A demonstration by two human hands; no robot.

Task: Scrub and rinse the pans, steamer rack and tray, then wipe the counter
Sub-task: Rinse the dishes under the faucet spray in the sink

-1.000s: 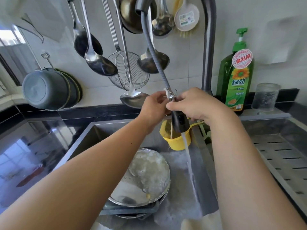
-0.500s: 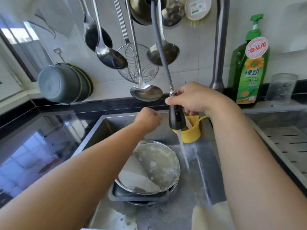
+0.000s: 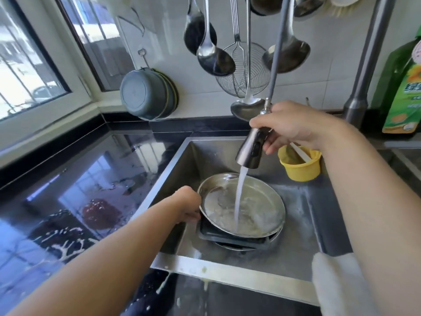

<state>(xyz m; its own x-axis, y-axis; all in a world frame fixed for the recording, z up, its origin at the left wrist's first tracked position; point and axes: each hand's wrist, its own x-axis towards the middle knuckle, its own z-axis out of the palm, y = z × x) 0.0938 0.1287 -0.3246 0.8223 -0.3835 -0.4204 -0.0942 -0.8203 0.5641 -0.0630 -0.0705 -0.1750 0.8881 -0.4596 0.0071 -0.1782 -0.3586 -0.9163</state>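
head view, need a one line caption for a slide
Right hand aims the pull-out sprayer into the round steel pan while left hand grips its rim.

Left hand (image 3: 188, 207) fingertips hidden behind pan (image 3: 242, 205) rim at 9 o'clock. Dark tray (image 3: 224, 236) mostly covered by pan; item beneath tray unidentifiable. Soap bottle (image 3: 403, 87) cut off at 3 o'clock. Ladles (image 3: 215, 58) cropped at 12 o'clock.

Daylight from a corner window (image 3: 34, 65) falls on white wall tiles (image 3: 198, 103).
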